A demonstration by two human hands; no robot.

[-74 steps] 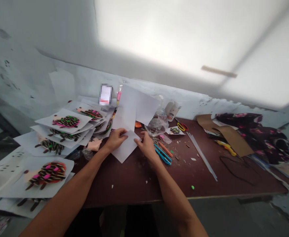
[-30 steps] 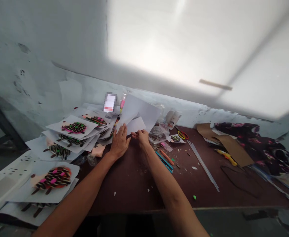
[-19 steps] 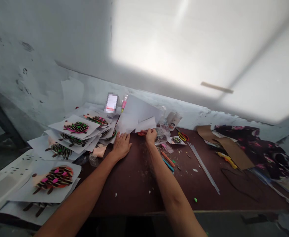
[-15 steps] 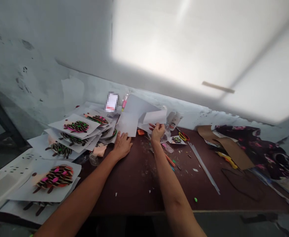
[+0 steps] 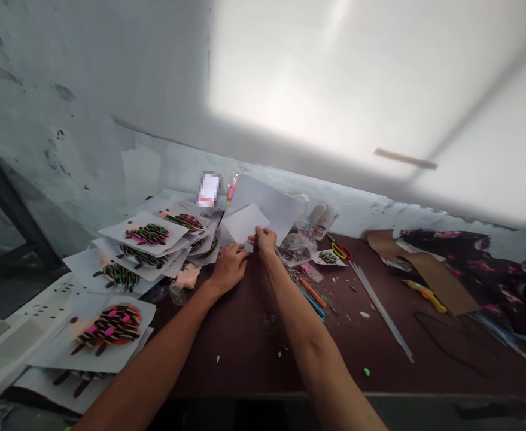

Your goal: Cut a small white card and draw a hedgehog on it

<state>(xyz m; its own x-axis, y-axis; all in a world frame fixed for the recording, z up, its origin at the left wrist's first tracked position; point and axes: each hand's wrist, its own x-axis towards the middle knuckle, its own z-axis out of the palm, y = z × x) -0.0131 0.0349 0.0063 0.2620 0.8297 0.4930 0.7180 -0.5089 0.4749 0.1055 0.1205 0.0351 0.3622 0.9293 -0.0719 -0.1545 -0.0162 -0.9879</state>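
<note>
A sheet of white paper (image 5: 247, 222) lies tilted over other white sheets (image 5: 271, 194) at the back of the brown table. My right hand (image 5: 265, 239) is closed on the paper's near edge in a pinch between thumb and fingers. Just left of it, my left hand (image 5: 230, 267) rests palm down at the lower corner of the paper, fingers extended and slightly bent. Its fingertips come close to those of the right hand. Whether they press on the paper or on the table, I cannot tell.
Stacked cards with clay hedgehogs (image 5: 148, 233) fill the left side, beside a white power strip (image 5: 2, 335). Rightward are plastic bags (image 5: 298, 242), a small hedgehog card (image 5: 329, 257), scissors (image 5: 340, 250), clear glue sticks (image 5: 382, 305), a yellow glue gun (image 5: 426, 294) and brown cardboard (image 5: 442, 281).
My right hand has moved left with the sheet, which was lifted and bent and now lies flatter. My left hand has shifted slightly, its fingers closer together. The view has turned a little.
</note>
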